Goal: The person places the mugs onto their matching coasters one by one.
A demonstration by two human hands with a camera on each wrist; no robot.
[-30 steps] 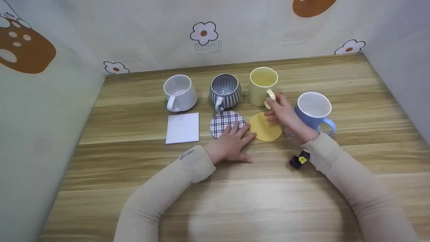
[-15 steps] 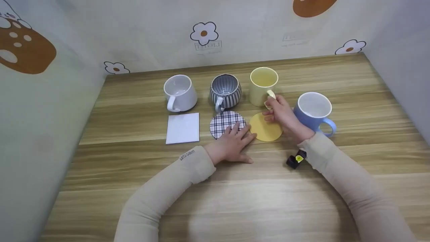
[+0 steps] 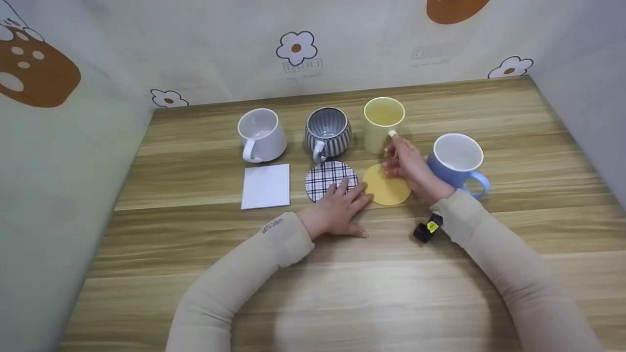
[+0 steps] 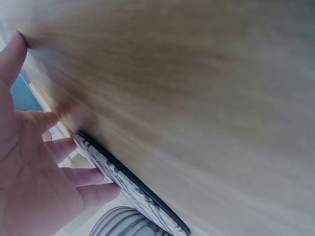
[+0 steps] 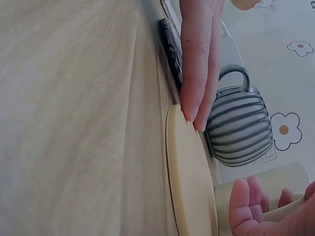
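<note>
In the head view my right hand (image 3: 411, 166) grips the handle of the pale yellow mug (image 3: 374, 134), which stands upright behind a round yellow coaster (image 3: 391, 190). The right wrist view shows fingers curled at that mug (image 5: 278, 179) beyond the coaster. My left hand (image 3: 337, 208) lies flat, fingers spread. Some of its fingertips rest on the round plaid coaster (image 3: 325, 173), others touch the near left rim of the yellow coaster. Its thumb points right, over the wood. In the left wrist view the fingertips meet the plaid coaster's edge (image 4: 133, 182).
A blue mug (image 3: 442, 168) stands right beside my right wrist. Left of the yellow mug are a grey striped mug (image 3: 337, 144) and a white mug (image 3: 271, 142), with a white square coaster (image 3: 266, 186) before the latter. A patterned wall (image 3: 220, 58) backs the wooden table (image 3: 342, 303).
My right wrist and forearm have shifted slightly left, and the fingers have closed further around the yellow mug's handle. The mugs, coasters and left hand stay put.
</note>
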